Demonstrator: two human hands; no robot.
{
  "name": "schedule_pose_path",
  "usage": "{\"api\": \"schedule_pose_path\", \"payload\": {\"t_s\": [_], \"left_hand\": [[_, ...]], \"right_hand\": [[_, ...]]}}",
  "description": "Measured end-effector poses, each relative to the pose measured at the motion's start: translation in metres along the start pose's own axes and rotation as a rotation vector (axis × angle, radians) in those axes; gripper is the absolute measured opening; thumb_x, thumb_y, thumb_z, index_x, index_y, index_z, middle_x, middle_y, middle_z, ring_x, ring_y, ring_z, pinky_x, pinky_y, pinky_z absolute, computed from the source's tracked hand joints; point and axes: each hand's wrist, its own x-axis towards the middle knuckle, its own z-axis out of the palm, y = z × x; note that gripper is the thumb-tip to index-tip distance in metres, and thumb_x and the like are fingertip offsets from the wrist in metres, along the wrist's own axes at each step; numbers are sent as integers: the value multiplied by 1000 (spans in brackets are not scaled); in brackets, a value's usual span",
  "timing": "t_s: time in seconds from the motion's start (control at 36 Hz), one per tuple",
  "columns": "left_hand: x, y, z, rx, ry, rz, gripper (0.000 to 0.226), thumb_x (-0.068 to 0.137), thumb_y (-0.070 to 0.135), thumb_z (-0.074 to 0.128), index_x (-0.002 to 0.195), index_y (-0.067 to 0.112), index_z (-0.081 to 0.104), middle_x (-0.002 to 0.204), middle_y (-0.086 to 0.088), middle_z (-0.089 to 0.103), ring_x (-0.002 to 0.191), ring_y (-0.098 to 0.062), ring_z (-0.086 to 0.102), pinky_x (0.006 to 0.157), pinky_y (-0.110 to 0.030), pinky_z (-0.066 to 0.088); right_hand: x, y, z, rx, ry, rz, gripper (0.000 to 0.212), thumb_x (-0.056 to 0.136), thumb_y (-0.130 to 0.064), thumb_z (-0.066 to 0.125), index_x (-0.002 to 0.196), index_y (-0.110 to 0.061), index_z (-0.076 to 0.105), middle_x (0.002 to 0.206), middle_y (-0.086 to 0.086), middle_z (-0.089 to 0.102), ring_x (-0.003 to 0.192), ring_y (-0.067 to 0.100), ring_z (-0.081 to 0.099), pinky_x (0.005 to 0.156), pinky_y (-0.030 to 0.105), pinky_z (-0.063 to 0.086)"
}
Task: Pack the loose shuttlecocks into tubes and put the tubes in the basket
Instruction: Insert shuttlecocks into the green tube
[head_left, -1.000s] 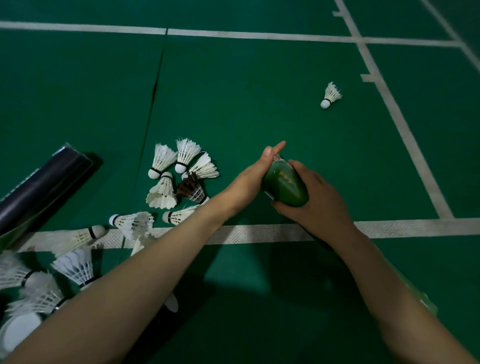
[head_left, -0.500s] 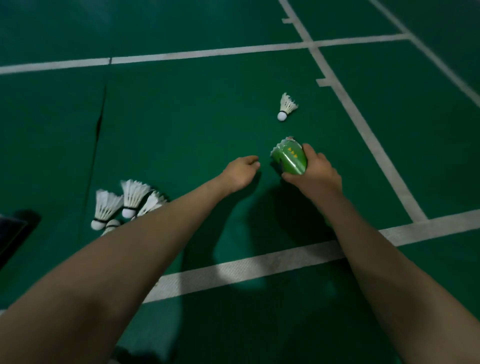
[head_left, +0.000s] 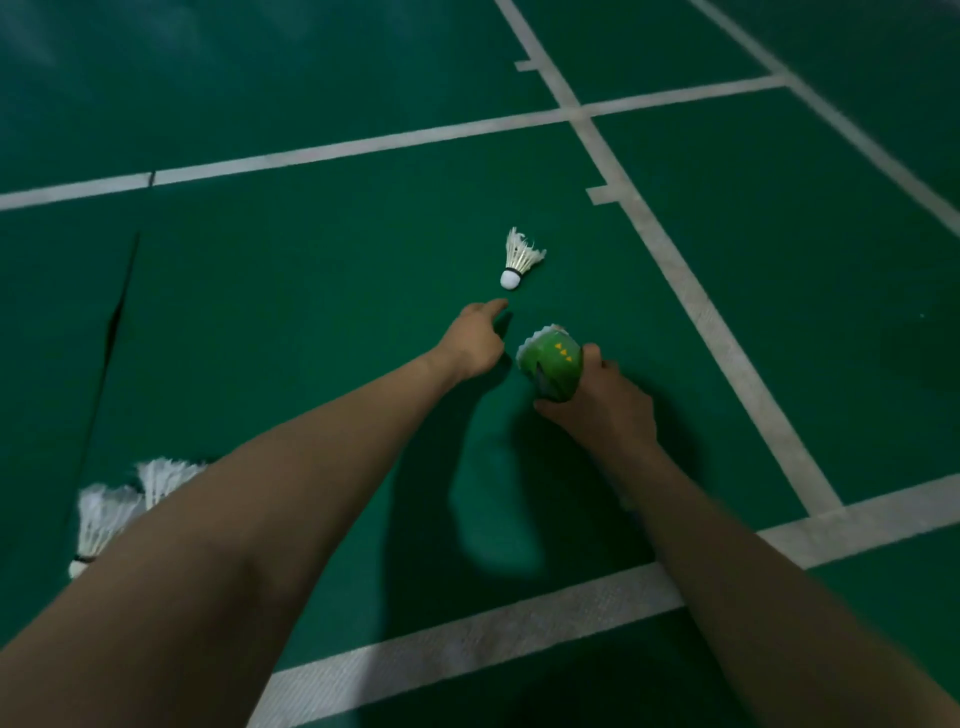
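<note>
The step in hand looks like collecting a stray shuttlecock for the tube. The left hand reaches forward over the green court floor, its fingers loosely extended and holding nothing, the leading fingertip close to but not touching the lone shuttlecock that lies just ahead of it, cork end toward the hand and feathers pointing away. The right hand is wrapped firmly around a green tube, held just right of the left hand with its open mouth tilted forward and to the left. White feather tips show at the rim of the mouth, so the tube seems already partly loaded; how many it holds cannot be told.

Near the left forearm, behind the hands, 2 more shuttlecocks lie on the floor, partly hidden by the arm. No basket is visible.

The next move likely calls for closing the left fingers on the stray shuttlecock, probably at the cork or the base of the feathers so the feathers are not crushed, then turning it cork first into the tube mouth beside the hand. The tube needs to stay steady and angled toward the left hand for that. Packing is clearly unfinished.
</note>
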Motion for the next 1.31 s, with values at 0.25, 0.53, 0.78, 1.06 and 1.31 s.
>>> {"api": "schedule_pose_path", "payload": {"t_s": [0.25,0.53,0.78,1.06,1.31], "left_hand": [[59,23,2,220,0,55,76,85,-8,38,151,22,16,158,-10,-14,144,-37,7,116,-39,21],[94,6,12,437,-13,16,80,88,7,46,151,30,3,159,-5,3,139,-39,13,111,-53,26],[81,8,1,324,200,80,32,96,12,42,127,4,40,126,-20,47,112,-39,50,87,-44,43],[69,6,-13,406,315,154,58,86,13,58,137,5,32,150,-21,16,138,-38,18,109,-48,31],[78,-3,-16,825,157,41,43,96,12,42,138,8,36,148,-18,22,136,-39,21,110,-48,26]], "right_hand": [[4,1,1,-34,-6,-18,78,72,-55,64,132,-16,31,119,7,50,104,33,56,80,38,45],[7,3,3,-48,-2,-31,89,74,-55,63,143,-16,23,125,7,47,109,30,54,82,38,45],[8,4,0,-42,-10,-19,90,74,-57,63,143,-16,23,125,7,48,108,30,55,82,39,45],[8,4,1,-31,-24,-23,88,75,-57,62,142,-16,23,126,7,46,108,31,54,81,39,45],[9,4,1,-37,-32,-13,89,74,-57,62,143,-17,22,128,6,46,108,30,54,82,38,44]]}}
